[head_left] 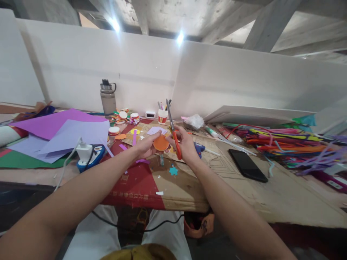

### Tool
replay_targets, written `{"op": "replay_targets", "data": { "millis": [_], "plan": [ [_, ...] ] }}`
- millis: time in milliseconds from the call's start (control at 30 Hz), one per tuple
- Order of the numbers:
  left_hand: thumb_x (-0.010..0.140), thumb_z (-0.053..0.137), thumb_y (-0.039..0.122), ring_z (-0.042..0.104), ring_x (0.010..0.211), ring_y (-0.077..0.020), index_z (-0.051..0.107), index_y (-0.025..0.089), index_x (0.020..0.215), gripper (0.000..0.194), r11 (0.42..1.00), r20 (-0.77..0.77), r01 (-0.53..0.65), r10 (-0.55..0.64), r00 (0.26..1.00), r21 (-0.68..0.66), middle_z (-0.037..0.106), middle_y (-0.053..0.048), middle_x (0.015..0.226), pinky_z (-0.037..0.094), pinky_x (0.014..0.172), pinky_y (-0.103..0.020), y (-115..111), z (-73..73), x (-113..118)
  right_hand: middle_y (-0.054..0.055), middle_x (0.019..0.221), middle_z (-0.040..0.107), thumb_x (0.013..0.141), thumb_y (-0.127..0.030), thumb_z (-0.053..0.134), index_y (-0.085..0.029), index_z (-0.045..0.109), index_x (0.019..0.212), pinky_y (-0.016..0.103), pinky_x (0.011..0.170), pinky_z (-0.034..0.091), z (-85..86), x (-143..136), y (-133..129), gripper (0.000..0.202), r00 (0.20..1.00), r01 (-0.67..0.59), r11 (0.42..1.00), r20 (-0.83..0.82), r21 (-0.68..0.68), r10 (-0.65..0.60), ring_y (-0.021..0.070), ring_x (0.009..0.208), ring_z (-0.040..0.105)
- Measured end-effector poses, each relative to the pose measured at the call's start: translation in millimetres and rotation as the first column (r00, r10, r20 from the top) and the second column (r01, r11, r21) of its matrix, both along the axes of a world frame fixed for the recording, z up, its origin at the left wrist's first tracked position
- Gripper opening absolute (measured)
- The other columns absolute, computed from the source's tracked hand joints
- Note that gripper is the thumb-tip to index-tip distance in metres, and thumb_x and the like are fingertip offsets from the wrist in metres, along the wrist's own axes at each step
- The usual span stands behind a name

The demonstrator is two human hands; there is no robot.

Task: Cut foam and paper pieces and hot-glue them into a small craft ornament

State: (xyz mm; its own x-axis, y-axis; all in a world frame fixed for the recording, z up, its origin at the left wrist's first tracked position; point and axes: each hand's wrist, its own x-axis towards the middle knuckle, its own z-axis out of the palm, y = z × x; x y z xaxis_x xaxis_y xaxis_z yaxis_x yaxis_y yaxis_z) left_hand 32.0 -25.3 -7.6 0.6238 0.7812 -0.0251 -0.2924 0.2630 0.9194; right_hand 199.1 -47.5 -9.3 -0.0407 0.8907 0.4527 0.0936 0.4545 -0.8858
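Note:
Between my hands is a round orange paper disc (161, 143), its edge pinched by my left hand (148, 145). My right hand (185, 144) is closed around a pair of scissors (176, 141) with orange handles, the blades pointing up and away from me. The fingertips of that hand come close to the disc's right edge; whether they touch it I cannot tell. Below the hands a teal paper flower shape (173, 170) lies on the cardboard. Purple paper strips (135, 137) and a yellow paper disc (135, 131) lie beyond my left hand.
Large purple sheets (76, 135) and a blue power strip (90, 157) are at left. A bottle (107, 99) and a cup of pens (162, 116) stand by the white wall. To the right are a phone (247, 165), a blue glue gun (199, 148) and colourful pipe cleaners (295, 144).

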Motion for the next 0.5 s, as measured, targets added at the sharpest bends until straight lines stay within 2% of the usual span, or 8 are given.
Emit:
{"op": "replay_targets", "data": {
  "millis": [167,267,367,433,500],
  "plan": [
    [0.092,0.048,0.048,0.067,0.064,-0.0188,0.064,0.012,0.09,0.039,0.988,0.093,-0.152,0.154,0.984,-0.038,0.071,-0.014,0.081,0.046,0.05,-0.025,5.2,4.8,-3.1,-0.004,0.074,0.059,0.074,-0.047,0.07,-0.027,0.054,0.115,0.02,0.042,0.038,6.2,3.0,-0.8,0.048,0.996,0.061,0.998,-0.056,-0.031,-0.063,0.008,0.048,0.046],
    [0.093,0.046,0.043,0.069,0.071,-0.0197,0.065,0.014,0.099,0.036,0.978,0.226,-0.196,0.206,0.952,-0.068,0.072,-0.014,0.089,0.05,0.055,-0.026,10.6,11.1,-10.9,-0.006,0.071,0.055,0.078,-0.053,0.064,-0.027,0.05,0.116,0.019,0.039,0.036,10.4,-0.2,-6.6,0.048,0.996,0.027,0.999,-0.084,-0.045,-0.031,0.0065,0.044,0.042],
    [0.093,0.046,0.039,0.069,0.075,-0.0212,0.064,0.015,0.103,0.032,0.96,0.285,-0.262,0.279,0.917,-0.095,0.072,-0.013,0.09,0.051,0.057,-0.028,14.3,15.1,-17.6,-0.006,0.072,0.053,0.08,-0.054,0.063,-0.027,0.048,0.116,0.02,0.039,0.038,12.9,-6.2,-14.3,0.048,0.997,-0.02,0.999,-0.081,-0.038,0.017,0.0066,0.044,0.042],
    [0.093,0.045,0.038,0.07,0.075,-0.0215,0.064,0.015,0.103,0.032,0.942,0.278,-0.308,0.333,0.901,-0.131,0.072,-0.013,0.088,0.052,0.057,-0.028,15.7,15.5,-19.5,-0.004,0.075,0.053,0.08,-0.053,0.063,-0.025,0.052,0.109,0.021,0.044,0.043,14.3,-9.0,-19.0,0.041,0.998,-0.048,0.999,-0.046,-0.011,0.047,0.0083,0.051,0.047],
    [0.094,0.044,0.04,0.069,0.073,-0.0214,0.065,0.015,0.103,0.034,0.924,0.258,-0.347,0.378,0.889,-0.16,0.072,-0.012,0.086,0.052,0.057,-0.029,17.4,14.2,-19.7,-0.002,0.076,0.053,0.081,-0.051,0.062,-0.024,0.056,0.093,0.023,0.051,0.047,15.6,-9.6,-22.3,0.031,0.996,-0.083,0.996,0.032,0.016,0.082,0.0105,0.06,0.052]
  ]
}}
